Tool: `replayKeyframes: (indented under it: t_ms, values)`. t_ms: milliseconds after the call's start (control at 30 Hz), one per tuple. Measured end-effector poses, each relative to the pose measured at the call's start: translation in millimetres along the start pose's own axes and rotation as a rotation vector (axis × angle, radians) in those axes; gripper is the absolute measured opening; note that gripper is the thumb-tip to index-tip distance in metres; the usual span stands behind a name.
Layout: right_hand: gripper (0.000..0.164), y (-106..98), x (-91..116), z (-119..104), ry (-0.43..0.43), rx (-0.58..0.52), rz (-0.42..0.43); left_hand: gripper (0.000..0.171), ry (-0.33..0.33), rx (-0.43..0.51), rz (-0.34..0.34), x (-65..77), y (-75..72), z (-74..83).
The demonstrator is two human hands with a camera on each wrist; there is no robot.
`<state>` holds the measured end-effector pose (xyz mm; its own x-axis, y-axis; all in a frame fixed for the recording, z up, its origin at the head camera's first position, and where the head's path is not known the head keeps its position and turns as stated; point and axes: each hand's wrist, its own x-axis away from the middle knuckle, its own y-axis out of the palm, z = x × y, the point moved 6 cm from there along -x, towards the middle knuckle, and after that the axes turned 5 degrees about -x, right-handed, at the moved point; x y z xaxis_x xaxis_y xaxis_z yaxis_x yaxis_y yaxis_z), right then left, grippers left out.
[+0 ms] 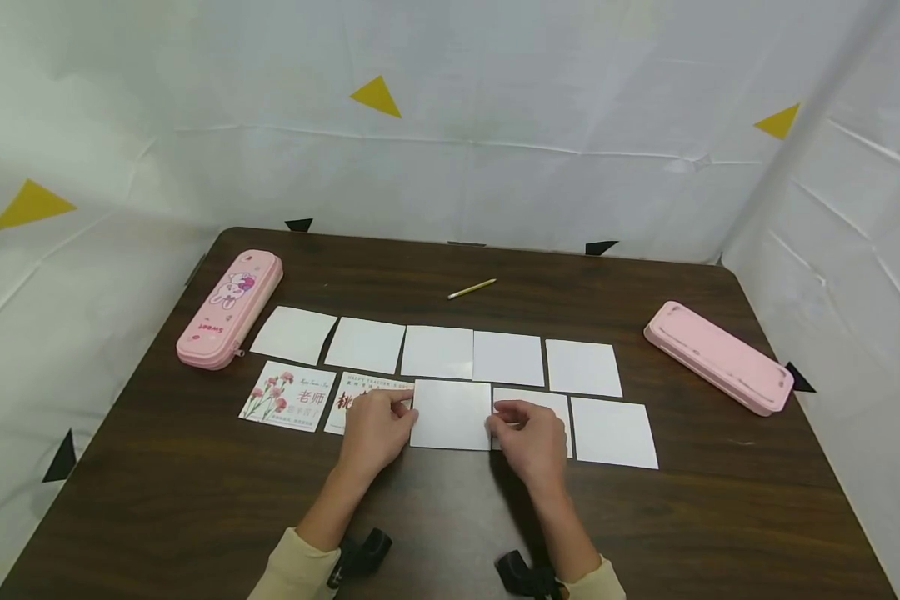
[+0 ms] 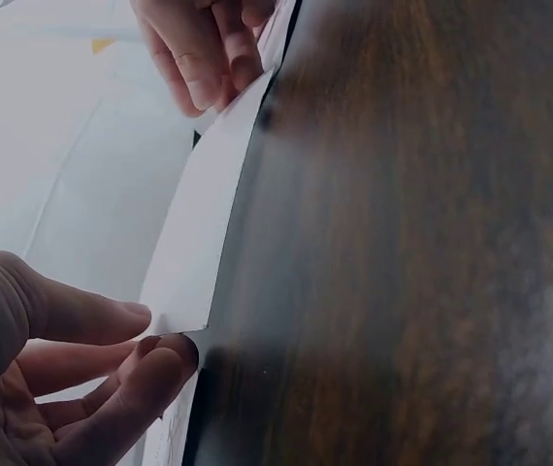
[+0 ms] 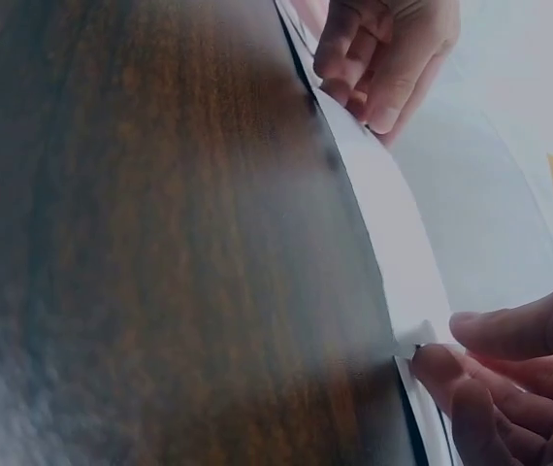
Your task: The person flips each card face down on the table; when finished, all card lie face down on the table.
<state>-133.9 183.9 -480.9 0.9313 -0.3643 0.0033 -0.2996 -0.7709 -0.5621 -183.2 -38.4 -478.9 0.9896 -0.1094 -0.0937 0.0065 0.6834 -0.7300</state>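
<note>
In the head view, a white card (image 1: 450, 415) lies between my two hands in the near row. My left hand (image 1: 375, 429) pinches its left edge, and the left wrist view shows the thumb (image 2: 102, 316) above with fingertips below. At the opposite edge, my right hand (image 1: 534, 440) grips the card between thumb (image 3: 509, 330) and fingers. Left of it are a printed card with red characters (image 1: 360, 385), partly covered by my left hand, and a card with pink flowers (image 1: 288, 396). A blank card (image 1: 547, 402) sits partly behind my right hand, another blank card (image 1: 613, 433) beside it.
A far row of several white cards (image 1: 437, 352) runs across the dark wooden table (image 1: 450, 533). A pink pencil case (image 1: 230, 310) stands at the left, another pink case (image 1: 718, 357) at the right. A short yellow pencil (image 1: 472, 289) lies behind the cards.
</note>
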Motion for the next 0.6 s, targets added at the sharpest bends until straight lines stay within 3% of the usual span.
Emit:
replayKeyframes:
  t_ms: [433,600]
  values:
    - [0.018,-2.2,2.1,-1.9,-0.003,0.001,0.001,0.017,0.002,0.001,-0.004,2.0,-3.2,2.0]
    - [0.019,-1.1,3.1,-6.5,-0.016,-0.042,-0.033,0.019,-0.014,0.023,0.01,3.1,-14.4,0.4]
